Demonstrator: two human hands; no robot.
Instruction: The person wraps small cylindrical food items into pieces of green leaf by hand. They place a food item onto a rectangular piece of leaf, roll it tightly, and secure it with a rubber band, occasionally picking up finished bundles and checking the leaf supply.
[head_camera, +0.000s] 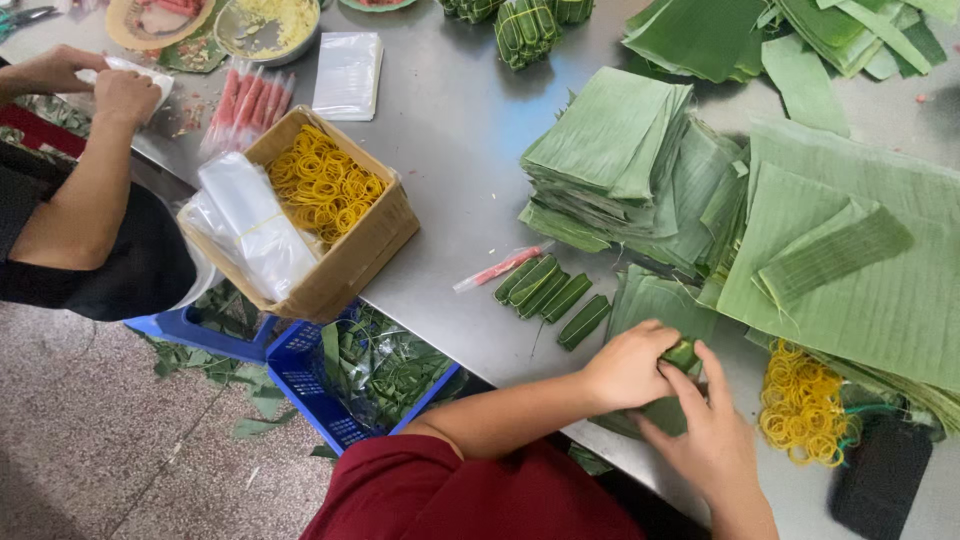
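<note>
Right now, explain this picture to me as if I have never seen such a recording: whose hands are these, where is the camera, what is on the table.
One camera, worn on a person's head, looks down at a metal table. That person's left hand and right hand together grip a small green leaf-wrapped bundle. Finished bundles lie in a row nearby. To the right are stacks of cut green leaves and a pile of yellow rubber bands. A cardboard box holds more bands and clear bags. At top left, a co-worker's hands handle something white. Blue crates below the table hold leaf scraps.
</note>
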